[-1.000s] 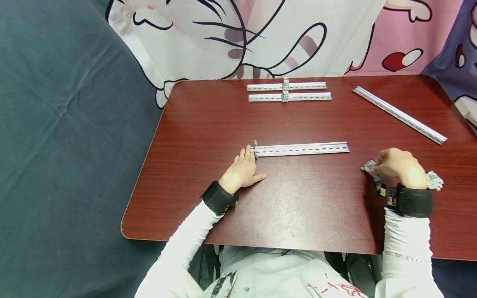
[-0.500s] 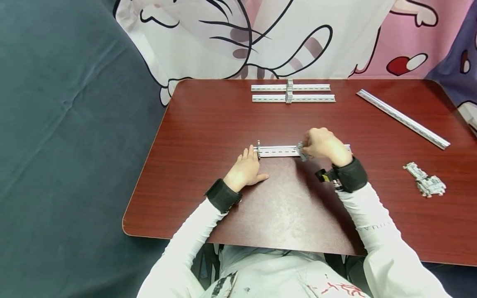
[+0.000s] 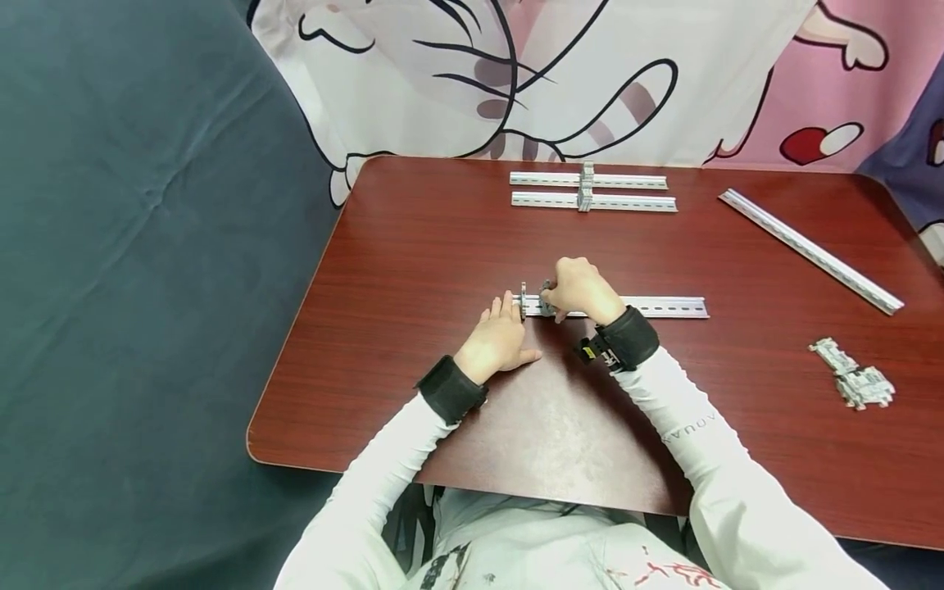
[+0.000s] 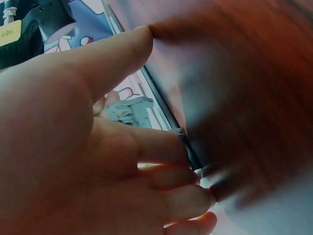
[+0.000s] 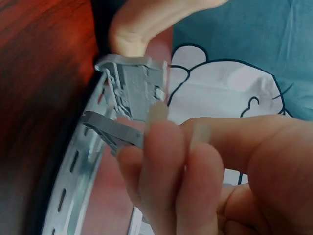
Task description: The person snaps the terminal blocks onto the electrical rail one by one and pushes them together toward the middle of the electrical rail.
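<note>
A slotted metal DIN rail (image 3: pixel 667 308) lies crosswise on the table in front of me. Near its left end stands a thin grey plastic clip (image 5: pixel 134 85), upright across the rail. My left hand (image 3: pixel 496 340) lies with straight fingers at that end, fingertips against the clip. My right hand (image 3: pixel 587 292) pinches a second grey clip (image 5: pixel 115 131) just right of the first, over the rail; a small gap shows between the two clips. Whether the held clip is seated on the rail, I cannot tell. The left wrist view shows one grey clip (image 4: pixel 129 111) beyond the left palm.
At the back, two short rails (image 3: pixel 634 203) lie parallel, bridged by a stack of grey clips (image 3: pixel 586 188). Another rail (image 3: pixel 811 250) lies diagonally at the right. Several loose grey clips (image 3: pixel 863 387) are heaped near the right side of the brown table (image 3: pixel 354 369).
My right hand has taken a grey clip from the heap at the right and carried it left along the rail to beside the first clip. The left hand keeps its place.
</note>
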Available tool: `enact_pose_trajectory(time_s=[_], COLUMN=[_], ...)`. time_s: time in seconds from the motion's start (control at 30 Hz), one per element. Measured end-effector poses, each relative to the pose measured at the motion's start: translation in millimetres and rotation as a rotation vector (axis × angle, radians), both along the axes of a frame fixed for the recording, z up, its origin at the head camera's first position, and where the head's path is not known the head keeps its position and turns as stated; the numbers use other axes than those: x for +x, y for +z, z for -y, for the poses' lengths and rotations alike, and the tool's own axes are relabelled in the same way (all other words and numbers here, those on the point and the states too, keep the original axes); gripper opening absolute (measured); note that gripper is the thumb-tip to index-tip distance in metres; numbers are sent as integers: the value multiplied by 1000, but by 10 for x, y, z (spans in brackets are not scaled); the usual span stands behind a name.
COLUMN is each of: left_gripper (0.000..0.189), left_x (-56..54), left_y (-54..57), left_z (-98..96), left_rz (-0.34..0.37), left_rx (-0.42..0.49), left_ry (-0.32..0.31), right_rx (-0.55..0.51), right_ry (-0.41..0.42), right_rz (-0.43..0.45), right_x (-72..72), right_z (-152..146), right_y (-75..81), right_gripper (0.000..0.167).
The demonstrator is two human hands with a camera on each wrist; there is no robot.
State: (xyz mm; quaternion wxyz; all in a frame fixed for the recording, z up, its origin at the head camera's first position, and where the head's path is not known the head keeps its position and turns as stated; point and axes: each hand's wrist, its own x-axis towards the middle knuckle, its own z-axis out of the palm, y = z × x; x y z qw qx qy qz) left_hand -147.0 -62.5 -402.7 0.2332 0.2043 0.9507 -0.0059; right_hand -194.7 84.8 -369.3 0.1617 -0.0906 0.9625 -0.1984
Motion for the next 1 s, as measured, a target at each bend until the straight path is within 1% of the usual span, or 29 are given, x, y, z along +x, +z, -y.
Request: enact_pose_trajectory(time_s=[0.13,0.27,0.5,0.6,0.77,1.0], left_gripper=[86,86,87,87,87,86], left_x=[7,7,14,13,11,15], left_y=[8,19,26,23,15,-1], left_z=[-19,-30,-38,-40,-34,-19], left_rz=[-22,-46,-35,-31,-31,-45], left_rx=[-13,-20,-21,-31,-28,-21], left_ry=[-7,-10,-10,-16,-5,-10], right_rx=[0,-14,3,11,51,99], right_ry=[4,-3,-12,-9,12,74], right_rz=[-9,-20,-8,9,52,135], right_x=[-1,1,-5,-18,-65,-150], right_z=[22,34,60,68,82,107], right_y=[-33,-24,-42,-57,-62,-97], right_gripper=[22,22,21,21,24,28])
